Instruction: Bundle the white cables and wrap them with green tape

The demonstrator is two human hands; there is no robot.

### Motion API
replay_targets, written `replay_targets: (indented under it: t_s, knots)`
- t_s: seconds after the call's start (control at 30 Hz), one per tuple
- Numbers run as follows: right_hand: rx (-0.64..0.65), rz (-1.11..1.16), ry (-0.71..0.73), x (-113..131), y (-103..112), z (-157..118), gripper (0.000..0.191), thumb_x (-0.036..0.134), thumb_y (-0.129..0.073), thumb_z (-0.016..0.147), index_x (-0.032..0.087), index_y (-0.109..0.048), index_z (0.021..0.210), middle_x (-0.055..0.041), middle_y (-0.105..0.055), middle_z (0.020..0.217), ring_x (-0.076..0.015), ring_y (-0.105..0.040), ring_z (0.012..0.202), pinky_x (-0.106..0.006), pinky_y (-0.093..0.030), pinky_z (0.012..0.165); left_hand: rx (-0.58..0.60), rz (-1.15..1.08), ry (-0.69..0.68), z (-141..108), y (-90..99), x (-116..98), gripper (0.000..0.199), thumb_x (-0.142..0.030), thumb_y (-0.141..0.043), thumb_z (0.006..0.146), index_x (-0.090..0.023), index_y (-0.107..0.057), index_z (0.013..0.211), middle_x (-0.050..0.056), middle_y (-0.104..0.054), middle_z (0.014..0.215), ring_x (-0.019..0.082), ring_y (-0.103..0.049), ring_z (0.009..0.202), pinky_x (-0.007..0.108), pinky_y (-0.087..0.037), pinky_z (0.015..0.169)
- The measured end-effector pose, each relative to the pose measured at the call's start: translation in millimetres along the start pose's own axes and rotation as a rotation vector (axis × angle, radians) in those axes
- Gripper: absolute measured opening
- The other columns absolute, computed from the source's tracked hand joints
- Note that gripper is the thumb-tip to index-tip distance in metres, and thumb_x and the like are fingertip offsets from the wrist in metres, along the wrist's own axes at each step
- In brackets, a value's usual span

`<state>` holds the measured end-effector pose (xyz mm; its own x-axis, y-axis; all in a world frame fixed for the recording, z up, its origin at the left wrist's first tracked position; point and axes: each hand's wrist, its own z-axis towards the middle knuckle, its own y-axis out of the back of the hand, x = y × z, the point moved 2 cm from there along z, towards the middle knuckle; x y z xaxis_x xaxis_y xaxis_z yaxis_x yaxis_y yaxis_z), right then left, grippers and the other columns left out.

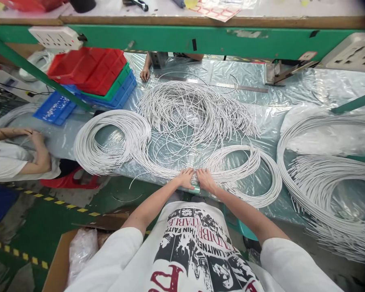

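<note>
Both my hands rest side by side on a bundle of thin white cables at the near table edge. My left hand (186,179) lies over the strands with its fingers spread. Close beside it, my right hand (205,180) also has its fingers stretched out across the bundle. The strands run left into a large cable coil (88,140) and right into looser cable loops (269,190). Beyond my hands, a tangled heap of white cables (182,101) covers the middle of the table. What lies under my palms is hidden.
Stacked red bins (88,71) and a blue bin (56,107) stand at the left. More cable coils (313,178) lie at the right. A green shelf beam (170,40) crosses above. Another person's hand (145,74) is across the table; a seated person (15,158) is left.
</note>
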<state>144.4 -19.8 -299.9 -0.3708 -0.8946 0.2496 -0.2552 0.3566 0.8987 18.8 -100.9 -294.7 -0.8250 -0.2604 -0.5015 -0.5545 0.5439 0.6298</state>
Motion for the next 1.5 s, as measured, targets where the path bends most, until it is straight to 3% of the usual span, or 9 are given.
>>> replay_targets:
  t_s: [0.33,0.67,0.83,1.0,1.17,1.27,1.37,1.43,1.5]
  knots:
    - [0.063,-0.047,0.062,-5.0,-6.7,18.4,0.044,0.010,-0.058,0.074,0.007,-0.058,0.118,-0.0229,-0.059,0.113,-0.0353,-0.048,0.111,-0.045,-0.031,0.098,-0.034,-0.002,-0.017,-1.5,-0.1,-0.3,0.095,-0.047,-0.071,0.063,-0.017,-0.029,0.143,0.017,-0.019,0.157,0.035,-0.010,0.146,0.056,-0.010,0.117]
    - [0.068,-0.003,0.170,-14.5,-3.1,3.6,0.048,0.022,-0.059,0.086,0.012,-0.046,0.131,-0.0165,-0.063,0.117,-0.0271,-0.057,0.108,-0.040,-0.028,0.102,-0.060,-0.004,-0.018,-9.5,0.5,-3.2,0.095,-0.045,-0.071,0.064,-0.014,-0.029,0.143,0.018,-0.021,0.156,0.033,-0.011,0.146,0.052,-0.011,0.118]
    - [0.090,0.014,0.217,-12.6,2.9,0.5,0.043,0.022,-0.058,0.087,0.016,-0.049,0.129,-0.0143,-0.064,0.115,-0.0254,-0.059,0.107,-0.037,-0.032,0.100,-0.130,0.002,0.001,-18.7,0.1,-2.6,0.088,-0.047,-0.071,0.065,-0.016,-0.036,0.139,0.016,-0.027,0.155,0.030,-0.014,0.146,0.049,-0.010,0.118]
    - [0.115,0.044,0.209,-14.3,13.7,-2.6,0.040,0.026,-0.060,0.087,0.016,-0.051,0.125,-0.0136,-0.067,0.110,-0.0255,-0.062,0.101,-0.033,-0.040,0.092,-0.296,0.022,0.103,-41.4,-5.7,-13.5,0.090,-0.048,-0.069,0.070,-0.013,-0.029,0.142,0.020,-0.023,0.154,0.032,-0.013,0.145,0.049,-0.008,0.119]
    - [0.130,0.084,0.234,-15.2,25.9,-4.5,0.039,0.028,-0.059,0.088,0.016,-0.051,0.124,-0.0140,-0.067,0.107,-0.0268,-0.066,0.093,-0.031,-0.046,0.078,-0.686,-0.019,0.325,-77.2,-13.1,-35.9,0.052,-0.031,-0.061,0.081,-0.013,-0.042,0.127,0.017,-0.047,0.135,0.030,-0.041,0.129,0.043,-0.033,0.106]
    - [0.139,0.094,0.260,-14.4,35.5,0.2,0.036,0.027,-0.057,0.088,0.014,-0.053,0.121,-0.0146,-0.068,0.104,-0.0282,-0.066,0.091,-0.032,-0.047,0.076,-0.852,-0.080,0.326,-89.3,-9.7,-45.7,0.039,-0.028,-0.059,0.082,-0.014,-0.049,0.117,0.015,-0.052,0.127,0.029,-0.044,0.125,0.042,-0.036,0.103]
    - [0.153,0.097,0.245,-13.1,53.0,-1.5,0.037,0.027,-0.057,0.089,0.011,-0.052,0.121,-0.0158,-0.068,0.103,-0.0285,-0.066,0.093,-0.032,-0.047,0.074,-0.754,-0.275,0.274,-88.3,-11.0,-50.0,0.020,-0.032,-0.054,0.085,-0.018,-0.058,0.097,0.010,-0.064,0.106,0.026,-0.056,0.109,0.040,-0.040,0.097]
    - [0.173,0.106,0.230,-10.7,65.8,-7.3,0.039,0.031,-0.060,0.088,0.013,-0.053,0.121,-0.0137,-0.069,0.104,-0.0264,-0.066,0.094,-0.029,-0.047,0.073,-0.514,-0.517,0.355,-80.6,-21.1,-47.9,0.023,-0.041,-0.053,0.084,-0.019,-0.061,0.082,0.006,-0.068,0.085,0.024,-0.065,0.088,0.036,-0.047,0.083]
    - [0.181,0.121,0.198,-10.1,72.6,-8.9,0.039,0.039,-0.060,0.089,0.019,-0.054,0.121,-0.0091,-0.069,0.104,-0.0227,-0.066,0.095,-0.026,-0.047,0.072,-0.320,-0.701,0.439,-67.2,-34.2,-42.3,0.030,-0.047,-0.052,0.082,-0.019,-0.061,0.089,0.006,-0.071,0.078,0.023,-0.068,0.072,0.033,-0.051,0.065]
